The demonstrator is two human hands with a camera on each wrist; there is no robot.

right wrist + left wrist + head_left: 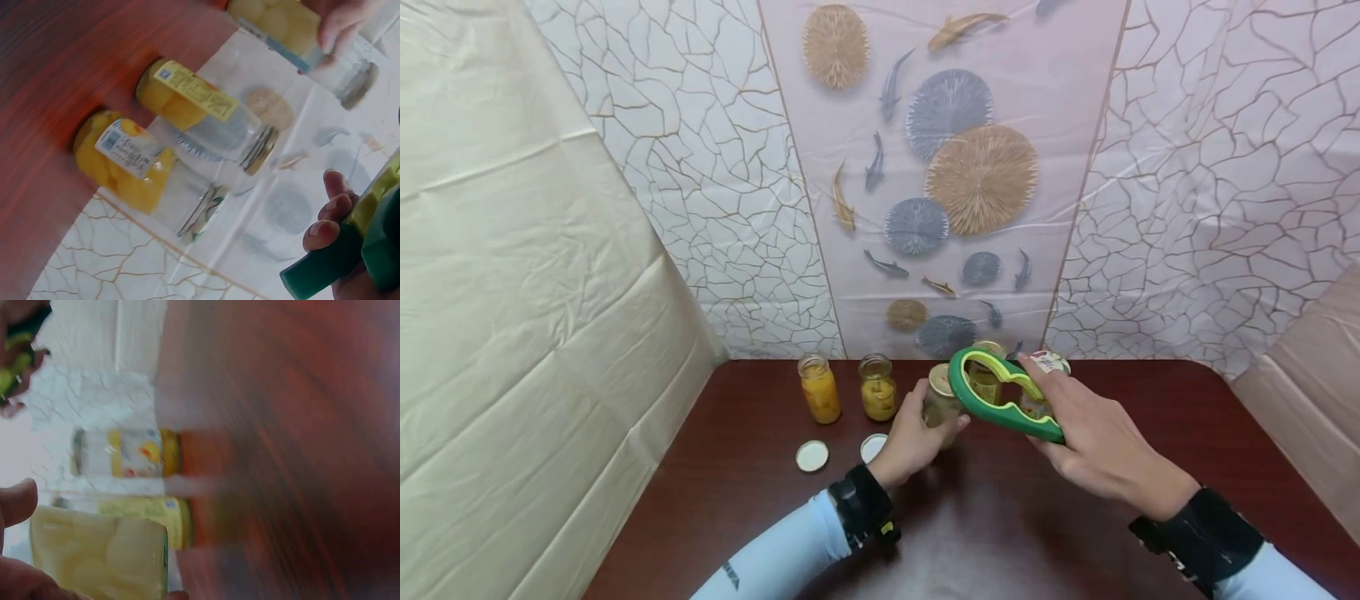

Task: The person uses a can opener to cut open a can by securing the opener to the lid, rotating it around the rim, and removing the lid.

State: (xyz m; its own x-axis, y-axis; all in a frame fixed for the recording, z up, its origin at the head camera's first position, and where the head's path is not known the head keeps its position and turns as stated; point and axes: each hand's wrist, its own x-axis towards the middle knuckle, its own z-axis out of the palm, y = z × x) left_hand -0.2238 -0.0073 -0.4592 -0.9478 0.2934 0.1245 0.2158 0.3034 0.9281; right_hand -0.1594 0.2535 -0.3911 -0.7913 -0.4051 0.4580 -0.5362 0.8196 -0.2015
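My left hand point(917, 442) grips a glass jar point(942, 406) of pale fruit pieces, its lid on. In the left wrist view this jar point(103, 556) stands close to the camera; I cannot tell whether its base touches the table. My right hand point(1101, 437) holds a green jar opener point(1000, 410) with scalloped, lighter green inner edges. The opener is raised just right of the held jar, and the right wrist view shows a gap between it and that jar's lid. Its green handle point(322, 265) lies under the curled right fingers point(325, 234).
Two lidded jars of yellow fruit point(194, 103) point(125, 165) stand behind the opener. On the left, two lidless jars hold orange fruit point(822, 396) and yellow fruit point(877, 398). Two white-faced lids point(812, 456) point(872, 448) lie before them on the dark red table point(737, 508).
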